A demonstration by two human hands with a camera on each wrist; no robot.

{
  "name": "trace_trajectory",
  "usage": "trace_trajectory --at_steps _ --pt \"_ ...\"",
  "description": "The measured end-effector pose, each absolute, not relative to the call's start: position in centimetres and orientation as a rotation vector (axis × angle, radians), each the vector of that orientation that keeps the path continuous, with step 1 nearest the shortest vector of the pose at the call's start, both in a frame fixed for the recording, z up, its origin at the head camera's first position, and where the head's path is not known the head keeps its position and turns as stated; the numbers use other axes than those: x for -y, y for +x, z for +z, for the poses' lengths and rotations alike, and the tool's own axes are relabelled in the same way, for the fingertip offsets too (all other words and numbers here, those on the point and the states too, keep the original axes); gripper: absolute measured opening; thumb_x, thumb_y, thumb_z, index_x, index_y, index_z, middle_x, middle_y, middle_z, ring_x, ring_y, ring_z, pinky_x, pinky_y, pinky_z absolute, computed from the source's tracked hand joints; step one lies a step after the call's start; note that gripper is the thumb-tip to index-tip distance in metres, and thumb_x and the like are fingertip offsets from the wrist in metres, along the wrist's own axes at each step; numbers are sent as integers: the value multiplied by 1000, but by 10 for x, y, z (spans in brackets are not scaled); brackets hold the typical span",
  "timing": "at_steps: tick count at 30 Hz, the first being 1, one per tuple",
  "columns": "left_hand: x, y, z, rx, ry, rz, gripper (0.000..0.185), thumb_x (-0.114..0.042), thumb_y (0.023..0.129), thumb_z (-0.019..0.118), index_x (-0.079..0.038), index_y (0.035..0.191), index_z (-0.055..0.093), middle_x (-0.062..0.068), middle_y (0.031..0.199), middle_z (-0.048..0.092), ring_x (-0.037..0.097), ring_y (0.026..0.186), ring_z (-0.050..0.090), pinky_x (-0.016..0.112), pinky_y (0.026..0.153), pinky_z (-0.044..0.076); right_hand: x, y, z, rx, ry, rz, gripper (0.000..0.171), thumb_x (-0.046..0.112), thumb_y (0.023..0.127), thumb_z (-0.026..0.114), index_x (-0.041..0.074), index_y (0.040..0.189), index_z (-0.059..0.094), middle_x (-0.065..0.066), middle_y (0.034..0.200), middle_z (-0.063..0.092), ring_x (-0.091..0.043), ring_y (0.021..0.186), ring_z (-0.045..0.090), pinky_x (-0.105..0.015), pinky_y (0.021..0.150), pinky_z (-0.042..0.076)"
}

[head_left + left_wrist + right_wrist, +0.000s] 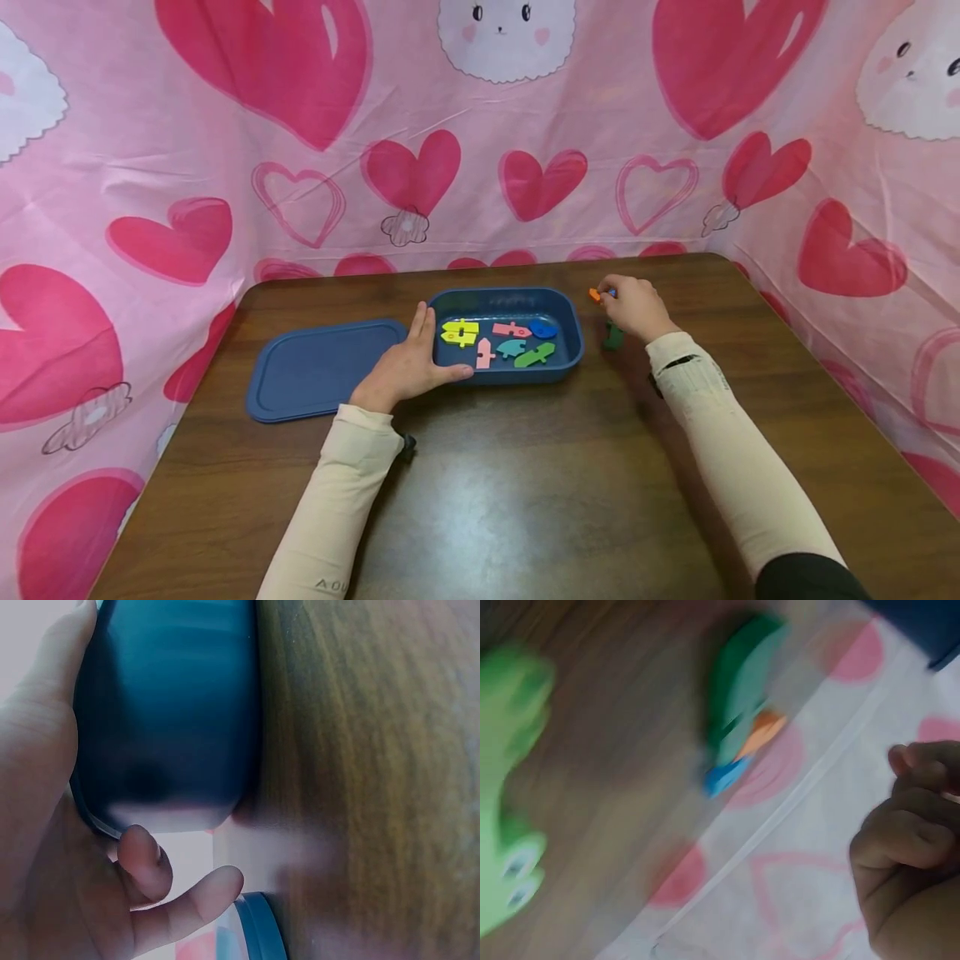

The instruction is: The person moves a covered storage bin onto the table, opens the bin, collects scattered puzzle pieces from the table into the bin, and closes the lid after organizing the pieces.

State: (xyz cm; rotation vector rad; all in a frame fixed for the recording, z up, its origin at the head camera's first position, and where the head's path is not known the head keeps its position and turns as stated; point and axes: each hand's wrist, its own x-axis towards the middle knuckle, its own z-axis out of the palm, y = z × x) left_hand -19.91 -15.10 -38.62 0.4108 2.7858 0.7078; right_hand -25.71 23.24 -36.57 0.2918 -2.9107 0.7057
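My left hand point(405, 367) rests at the left end of a dark blue plastic box point(510, 377), fingers straight by that end and thumb along the front rim. In the left wrist view, the box wall point(172, 712) fills the space beside the palm. My right hand point(637, 307) hangs over the table with bent fingers, right by an orange piece point(595, 295) and a blue piece point(612, 292). Nothing shows between its fingers point(907, 836) in the right wrist view. A dark green piece point(613, 336) lies nearer me. A blurred light green piece with eyes point(510, 877) appears in the right wrist view.
Inside the box lie yellow pieces point(460, 332), pink pieces point(512, 330), a teal piece point(512, 348), a green piece point(535, 355) and a blue piece point(543, 330). The box's blue lid point(322, 367) is flat on the wooden table point(480, 483). Pink heart-print cloth point(525, 242) surrounds the table.
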Motion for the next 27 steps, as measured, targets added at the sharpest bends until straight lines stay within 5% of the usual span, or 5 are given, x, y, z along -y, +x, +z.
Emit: trace_trajectory --at_steps 10,27 --pt "152 -200 -388 -2792 415 709 132 -84 76 61 -10 162 -5 4 168 -16 42 107 63 53 92 53 -278 -259 -384 3292 338 520 45 -2 94 53 -5 139 56 -34 135 55 -51 121 52 -67 103 37" --pt "149 -200 -387 -2789 398 715 133 -84 75 62 -11 162 -6 4 168 -14 44 115 60 54 94 52 -278 -249 -382 3334 355 436 28 1 90 59 -6 117 61 -25 109 66 -39 94 61 -58 83 49"
